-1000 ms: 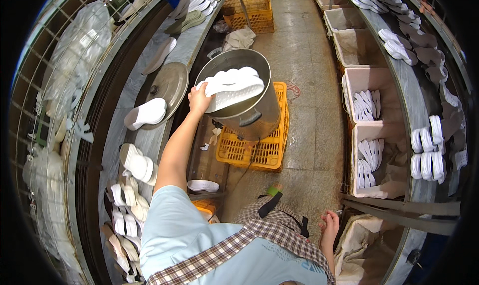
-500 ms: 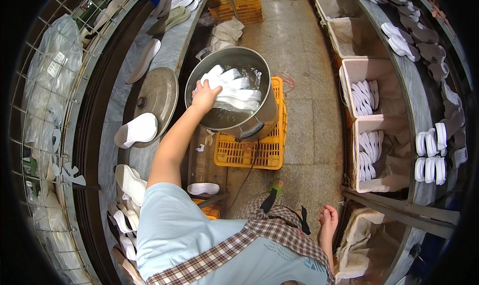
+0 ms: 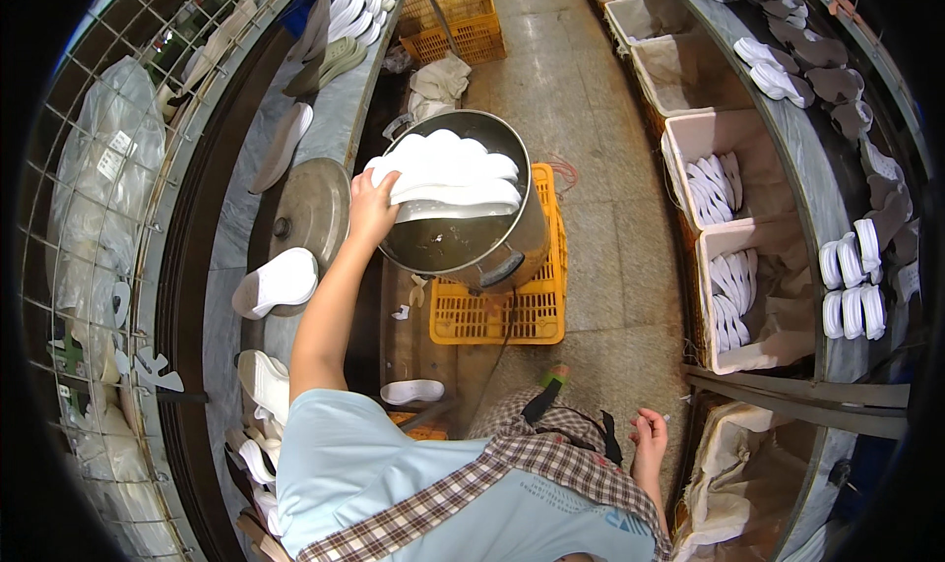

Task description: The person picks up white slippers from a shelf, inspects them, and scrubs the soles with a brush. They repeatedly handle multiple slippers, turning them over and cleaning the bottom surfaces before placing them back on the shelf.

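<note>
My left hand point(image 3: 372, 206) grips the near-left end of a stack of white shoe soles point(image 3: 455, 180). They lie side by side, tilted, at the mouth of a round metal pot point(image 3: 433, 255) that holds water. The fingers are wrapped over the edge of the stack, and part of them is hidden behind it. The pot, with a dark side handle point(image 3: 503, 267), stands on an upturned yellow plastic crate point(image 3: 492, 316). At the lower right, my right hand point(image 3: 649, 442) hangs beside my body, fingers loosely bent and apart, holding nothing that I can see.
A metal lid point(image 3: 313, 203) lies on the left shelf, with a white-and-grey sole point(image 3: 281, 282) against it. Lined bins point(image 3: 753, 257) with white soles stand along the right, under a shelf of more soles. A wire mesh rack point(image 3: 84, 296) runs along the far left.
My left hand has raised the white soles higher out of the water and shifted slightly left with them. My right hand stays at my side.
</note>
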`<state>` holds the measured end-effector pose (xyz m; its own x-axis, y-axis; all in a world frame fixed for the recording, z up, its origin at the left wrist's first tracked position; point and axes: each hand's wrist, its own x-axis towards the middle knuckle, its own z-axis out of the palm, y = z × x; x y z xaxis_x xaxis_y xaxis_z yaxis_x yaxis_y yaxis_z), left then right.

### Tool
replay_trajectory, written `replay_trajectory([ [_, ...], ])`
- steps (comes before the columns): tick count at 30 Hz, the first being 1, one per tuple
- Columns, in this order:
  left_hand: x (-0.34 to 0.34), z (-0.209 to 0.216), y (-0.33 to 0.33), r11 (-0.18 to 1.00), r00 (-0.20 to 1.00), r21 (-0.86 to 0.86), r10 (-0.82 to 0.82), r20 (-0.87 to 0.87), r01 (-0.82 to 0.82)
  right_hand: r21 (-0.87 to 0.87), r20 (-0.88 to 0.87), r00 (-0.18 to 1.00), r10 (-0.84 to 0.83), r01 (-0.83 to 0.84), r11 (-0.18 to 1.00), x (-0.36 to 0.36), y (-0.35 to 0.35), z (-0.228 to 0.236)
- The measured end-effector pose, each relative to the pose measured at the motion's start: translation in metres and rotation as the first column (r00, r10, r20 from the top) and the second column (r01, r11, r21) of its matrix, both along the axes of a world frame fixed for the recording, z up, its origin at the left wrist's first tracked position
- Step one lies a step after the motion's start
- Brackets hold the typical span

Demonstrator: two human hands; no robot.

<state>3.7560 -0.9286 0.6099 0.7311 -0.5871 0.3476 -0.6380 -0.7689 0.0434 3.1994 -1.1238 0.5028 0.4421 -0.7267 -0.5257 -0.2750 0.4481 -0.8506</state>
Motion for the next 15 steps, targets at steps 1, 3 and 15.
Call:
replay_trajectory([
  [1, -0.002, 0.006, 0.005, 1.000, 0.999, -0.013, -0.017, 0.043, 0.018, 0.000, 0.004, 1.000, 0.007, -0.007, 1.000, 0.001, -0.001, -0.001],
  [3, -0.005, 0.018, 0.013, 0.999, 0.995, -0.039, -0.034, 0.097, 0.037, -0.003, 0.009, 1.000, 0.028, -0.028, 1.000, 0.004, -0.003, -0.003],
  [15, -0.014, 0.049, 0.016, 0.991, 0.974, -0.093, -0.069, 0.215, 0.091, -0.048, 0.028, 0.999, 0.040, -0.039, 0.998, 0.007, 0.004, -0.010],
])
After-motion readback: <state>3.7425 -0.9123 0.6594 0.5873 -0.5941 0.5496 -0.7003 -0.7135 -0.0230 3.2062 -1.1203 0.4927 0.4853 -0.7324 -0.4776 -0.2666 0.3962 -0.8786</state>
